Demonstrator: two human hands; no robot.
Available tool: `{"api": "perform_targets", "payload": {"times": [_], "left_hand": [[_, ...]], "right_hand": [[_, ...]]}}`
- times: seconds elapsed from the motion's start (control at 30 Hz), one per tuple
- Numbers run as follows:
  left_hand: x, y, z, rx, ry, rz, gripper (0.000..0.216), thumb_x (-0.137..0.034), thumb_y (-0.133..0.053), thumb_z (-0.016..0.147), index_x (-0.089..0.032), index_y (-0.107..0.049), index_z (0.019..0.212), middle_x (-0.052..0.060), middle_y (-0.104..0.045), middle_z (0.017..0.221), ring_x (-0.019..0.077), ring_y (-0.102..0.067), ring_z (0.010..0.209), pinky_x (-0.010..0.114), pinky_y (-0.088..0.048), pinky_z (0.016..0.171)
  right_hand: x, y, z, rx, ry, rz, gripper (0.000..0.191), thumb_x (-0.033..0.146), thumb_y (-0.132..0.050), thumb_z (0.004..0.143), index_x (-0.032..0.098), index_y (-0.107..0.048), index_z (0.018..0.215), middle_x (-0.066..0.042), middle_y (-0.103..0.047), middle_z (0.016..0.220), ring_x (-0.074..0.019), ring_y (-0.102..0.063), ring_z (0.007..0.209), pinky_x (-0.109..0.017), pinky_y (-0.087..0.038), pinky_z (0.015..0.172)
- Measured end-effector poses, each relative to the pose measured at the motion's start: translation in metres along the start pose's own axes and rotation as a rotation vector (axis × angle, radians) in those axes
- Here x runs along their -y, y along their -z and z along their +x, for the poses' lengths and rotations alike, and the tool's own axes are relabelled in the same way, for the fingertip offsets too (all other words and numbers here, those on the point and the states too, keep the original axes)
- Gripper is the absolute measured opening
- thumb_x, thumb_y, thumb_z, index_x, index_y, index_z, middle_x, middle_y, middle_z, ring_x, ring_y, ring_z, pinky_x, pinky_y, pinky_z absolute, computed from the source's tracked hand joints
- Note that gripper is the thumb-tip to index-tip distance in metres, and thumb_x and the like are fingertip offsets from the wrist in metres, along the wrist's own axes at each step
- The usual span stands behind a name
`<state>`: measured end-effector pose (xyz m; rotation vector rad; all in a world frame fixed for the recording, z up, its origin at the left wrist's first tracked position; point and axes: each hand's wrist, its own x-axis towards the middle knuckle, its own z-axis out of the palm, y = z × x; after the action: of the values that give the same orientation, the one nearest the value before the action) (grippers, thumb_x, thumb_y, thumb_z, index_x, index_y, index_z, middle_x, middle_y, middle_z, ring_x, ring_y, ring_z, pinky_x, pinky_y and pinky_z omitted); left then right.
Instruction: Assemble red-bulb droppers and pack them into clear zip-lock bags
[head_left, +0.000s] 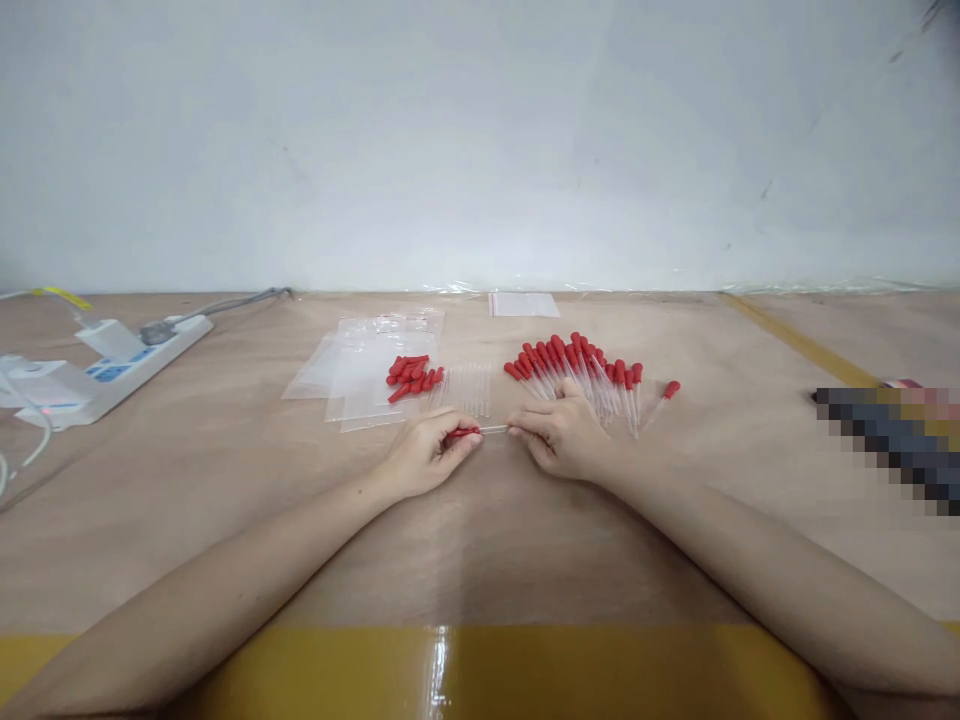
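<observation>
My left hand (431, 450) is closed around a red rubber bulb (463, 432), its fingertips pinching it. From that bulb a clear glass dropper tube (493, 430) runs level to the right. The tube's other end is pinched by my right hand (559, 435). Just beyond my left hand lie a small heap of loose red bulbs (412, 377) and a row of bare glass tubes (471, 385). Behind my right hand, several droppers with red bulbs (574, 360) are fanned out on the table. A single dropper (670, 391) lies apart to their right.
Clear plastic bags (352, 360) lie flat at left, partly under the bulbs. Another bag (523, 305) is near the wall. A white power strip (120, 370) with chargers and cables sits far left. A pixelated dark object (885, 445) is at right. Yellow tape (637, 670) edges the table.
</observation>
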<state>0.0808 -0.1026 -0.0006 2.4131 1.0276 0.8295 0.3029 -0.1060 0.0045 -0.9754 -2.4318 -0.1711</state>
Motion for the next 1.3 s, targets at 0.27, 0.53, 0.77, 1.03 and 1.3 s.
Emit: {"api": "perform_targets", "payload": {"times": [0.27,0.53,0.77,1.03,1.3], "left_hand": [[0.011,-0.007,0.004,-0.143,0.046,-0.159,0.018,-0.03,-0.049,0.084,-0.016,-0.059,0.089,0.002,-0.062,0.08,0.0132,-0.057,0.072,0.025,-0.044,0.066],[0.001,-0.002,0.0,0.032,-0.075,-0.044,0.018,-0.024,-0.043,0.088,-0.017,-0.059,0.09,0.004,-0.06,0.081,0.0135,-0.055,0.075,0.026,-0.044,0.069],[-0.002,-0.005,0.001,0.014,-0.148,0.045,0.015,-0.025,-0.046,0.086,-0.015,-0.057,0.087,0.004,-0.056,0.078,0.0131,-0.052,0.071,0.025,-0.042,0.064],[0.002,-0.006,0.001,-0.004,-0.203,0.042,0.013,-0.023,-0.046,0.086,-0.016,-0.056,0.088,0.004,-0.057,0.078,0.0124,-0.053,0.069,0.024,-0.042,0.062],[0.003,-0.002,0.007,0.02,-0.258,0.097,0.016,-0.024,-0.045,0.087,-0.016,-0.057,0.093,0.005,-0.06,0.081,0.0138,-0.055,0.073,0.025,-0.044,0.065]], "right_hand": [[0.005,-0.006,0.002,0.032,-0.16,0.192,0.026,0.025,-0.038,0.089,0.017,-0.063,0.085,-0.001,-0.066,0.072,-0.0101,-0.047,0.056,-0.029,-0.021,0.067],[-0.008,0.003,0.005,0.124,0.066,0.003,0.027,0.025,-0.04,0.087,0.019,-0.065,0.084,-0.002,-0.066,0.071,-0.0092,-0.04,0.052,-0.031,-0.017,0.067],[0.006,0.005,0.006,0.182,0.012,0.025,0.025,0.023,-0.04,0.085,0.016,-0.06,0.073,-0.002,-0.063,0.067,-0.0096,-0.04,0.054,-0.03,-0.017,0.066],[0.014,0.003,0.015,0.302,-0.18,0.279,0.027,0.023,-0.039,0.086,0.016,-0.058,0.068,0.001,-0.059,0.058,-0.0085,-0.043,0.052,-0.029,-0.024,0.075],[0.013,0.01,0.023,0.445,-0.276,0.473,0.032,0.03,-0.036,0.087,0.017,-0.062,0.074,0.0,-0.06,0.065,-0.0103,-0.049,0.058,-0.023,-0.033,0.062]]}}
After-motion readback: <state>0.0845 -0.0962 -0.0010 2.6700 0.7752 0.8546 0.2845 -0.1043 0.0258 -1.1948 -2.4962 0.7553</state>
